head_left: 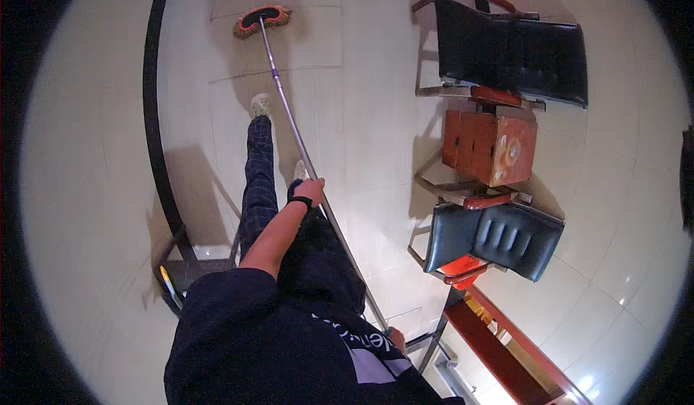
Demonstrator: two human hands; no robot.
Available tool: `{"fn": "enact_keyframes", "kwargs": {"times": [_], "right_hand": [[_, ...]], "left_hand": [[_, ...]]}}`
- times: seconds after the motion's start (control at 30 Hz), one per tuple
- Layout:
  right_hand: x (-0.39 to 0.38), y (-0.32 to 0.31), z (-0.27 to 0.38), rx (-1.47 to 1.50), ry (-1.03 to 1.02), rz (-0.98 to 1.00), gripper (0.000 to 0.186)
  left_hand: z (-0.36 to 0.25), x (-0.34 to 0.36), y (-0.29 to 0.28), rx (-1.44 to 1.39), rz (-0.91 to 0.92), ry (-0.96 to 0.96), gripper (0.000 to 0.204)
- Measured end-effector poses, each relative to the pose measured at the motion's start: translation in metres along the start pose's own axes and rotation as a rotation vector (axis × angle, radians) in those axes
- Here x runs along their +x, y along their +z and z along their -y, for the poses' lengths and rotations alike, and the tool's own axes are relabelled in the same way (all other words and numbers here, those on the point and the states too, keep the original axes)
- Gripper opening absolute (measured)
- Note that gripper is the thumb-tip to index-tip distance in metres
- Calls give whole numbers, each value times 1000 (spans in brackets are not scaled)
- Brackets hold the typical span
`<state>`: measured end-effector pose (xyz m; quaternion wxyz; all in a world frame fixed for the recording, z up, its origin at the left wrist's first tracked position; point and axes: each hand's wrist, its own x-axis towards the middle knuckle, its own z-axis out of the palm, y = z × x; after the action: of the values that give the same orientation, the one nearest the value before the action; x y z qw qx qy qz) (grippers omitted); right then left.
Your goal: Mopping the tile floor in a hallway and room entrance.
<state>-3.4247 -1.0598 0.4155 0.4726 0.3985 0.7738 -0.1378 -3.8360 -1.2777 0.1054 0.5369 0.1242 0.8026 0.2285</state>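
Note:
A mop with a long silver pole [289, 115] slants across my body, from the lower right up to the far left. Its fringed head, brown and orange around a black middle [250, 20], rests on the tiled floor ahead of my feet. My left hand [311, 189], below a black wristband, is wrapped round the middle of the pole. Close to my right hip, my right hand [396, 338] is closed round the pole's near end; my shirt partly hides it.
On the right stand a black chair [517, 54], a reddish-brown wooden box [490, 147] and a second black chair [499, 235]. A wooden bench [495, 351] is at the lower right. Left of me is a dark stool [206, 267]. A black strip [150, 101] runs along the left floor edge.

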Motion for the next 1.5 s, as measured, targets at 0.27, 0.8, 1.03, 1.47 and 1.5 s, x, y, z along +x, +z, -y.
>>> {"fn": "enact_keyframes", "kwargs": {"times": [0.27,0.8,1.03,1.47,1.5], "right_hand": [[47,-81,189,-97,107,-82,21],[-47,-198,170,-305,131,138,35],[60,-238,225,-309,183,49,32],[222,-427,517,-99,-335,-109,33],[220,-433,493,-125,-346,-145,33]], "left_hand": [[22,10,-160,77,-33,100,29],[72,85,-261,132,-82,-11,63],[0,104,-358,230,162,145,48],[-57,159,-541,358,-179,142,40],[-62,158,-552,375,-185,115,41]]}}
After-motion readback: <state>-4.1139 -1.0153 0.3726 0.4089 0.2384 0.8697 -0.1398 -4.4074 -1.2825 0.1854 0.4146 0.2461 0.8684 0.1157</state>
